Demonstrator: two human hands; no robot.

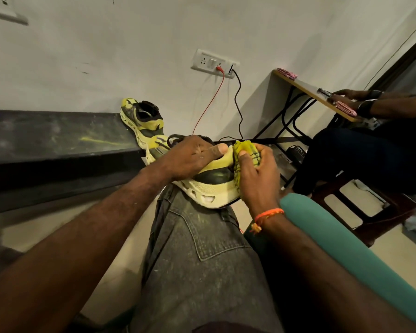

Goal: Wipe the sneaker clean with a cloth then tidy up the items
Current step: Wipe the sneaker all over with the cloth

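Centrally, a yellow-and-black sneaker [209,186] lies on its side across the person's knee, which is clothed in grey denim [202,248], with its pale sole [211,194] facing the camera. The left hand [190,157] grips the sneaker from above: the fingers curl into the opening at the collar, and the thumb lies along the yellow heel edge. The right hand [257,174] is closed around a bunched yellow cloth [246,150] with dark markings, pressing it against the heel end of the sneaker. The two hands sit close together, nearly touching, with the thumb tip of the left just beside the cloth. An orange thread band [267,216] circles the right wrist.

Beyond the left hand, a second sneaker [142,118] of the same colours leans against the wall on a dark ledge [58,138], its toe pointing upward. Behind both hands, a wall socket panel [214,63] carries a red cable [209,102] and a black cable [238,102], which hang down toward the floor. To the right of the right hand, a teal cushioned armrest [346,239] runs alongside the forearm. Farther right, another seated person's hands [351,99] rest on a small wooden table [305,90], holding a brush and a red-patterned cloth [345,108]; a similar cloth [287,73] lies at the table's far corner.
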